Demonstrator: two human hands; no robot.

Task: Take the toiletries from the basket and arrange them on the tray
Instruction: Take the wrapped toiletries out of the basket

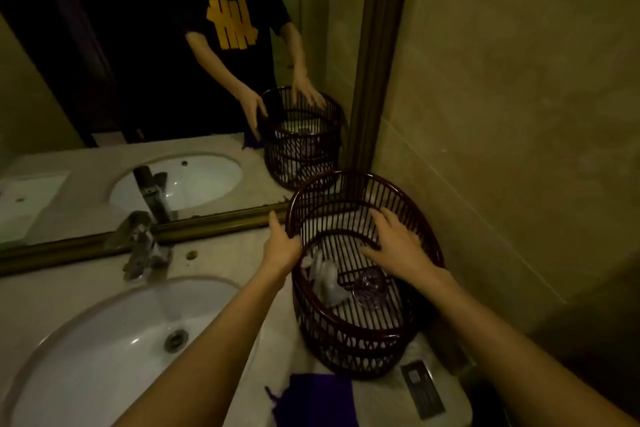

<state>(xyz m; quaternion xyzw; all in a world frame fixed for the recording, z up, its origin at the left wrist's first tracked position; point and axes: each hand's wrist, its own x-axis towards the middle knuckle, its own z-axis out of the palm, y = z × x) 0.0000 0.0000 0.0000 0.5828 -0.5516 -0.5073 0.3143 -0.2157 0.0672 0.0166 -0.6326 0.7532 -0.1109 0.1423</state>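
A dark slatted oval basket (349, 350) stands at the right end of the counter, against the wall. Inside lie white packets (325, 282) and a clear, purplish round item (369, 288). My left hand (280, 250) grips the basket's left rim. Inside the basket, my right hand (398, 246) has its fingers spread near the far inner wall and holds nothing. A white tray (453, 406) lies under and in front of the basket; on it sit a purple cloth pouch (318, 399) and a dark flat packet (422, 388).
A white sink (104, 357) with a metal tap (142, 246) fills the counter to the left. A framed mirror (156, 80) runs along the back and reflects me and the basket. A tiled wall (519, 114) closes the right side.
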